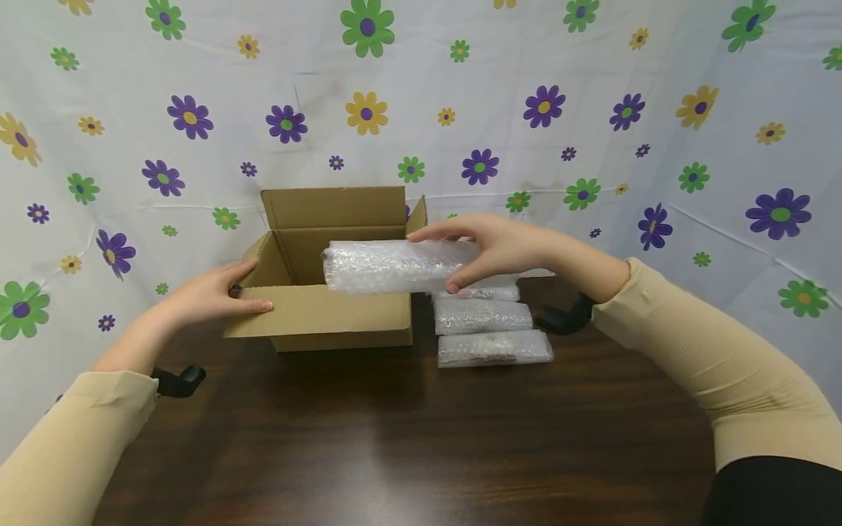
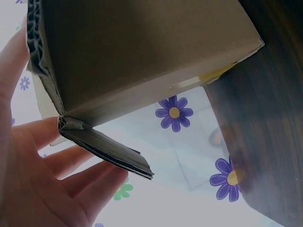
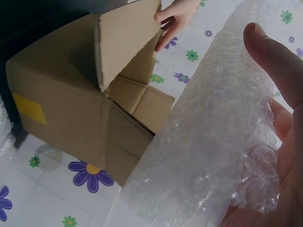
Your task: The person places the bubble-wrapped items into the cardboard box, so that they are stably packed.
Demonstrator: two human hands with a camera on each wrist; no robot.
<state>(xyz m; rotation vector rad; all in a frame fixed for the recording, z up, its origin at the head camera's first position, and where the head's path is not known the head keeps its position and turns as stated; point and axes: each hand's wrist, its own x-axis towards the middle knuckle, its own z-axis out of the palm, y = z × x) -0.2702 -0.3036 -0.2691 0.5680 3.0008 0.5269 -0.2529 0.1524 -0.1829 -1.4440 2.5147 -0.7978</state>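
Note:
My right hand (image 1: 496, 245) grips a roll-shaped bundle of bubble wrap (image 1: 388, 267) above the front right of an open cardboard box (image 1: 342, 340). The right wrist view shows the bundle (image 3: 203, 127) close up, with my thumb on one side and fingers on the other. What is inside the wrap cannot be made out. At the box's left front corner my left hand (image 1: 210, 296) holds the flaps, its thumb over the front flap. In the left wrist view, the fingers of my left hand (image 2: 61, 175) lie against a side flap (image 2: 109, 149).
Several more bubble-wrapped bundles (image 1: 495, 348) lie in a column on the dark wood table (image 1: 421, 438), right of the box. Behind the table hangs a white cloth with flowers (image 1: 421, 109). Yellow tape (image 3: 29, 109) marks the box's side.

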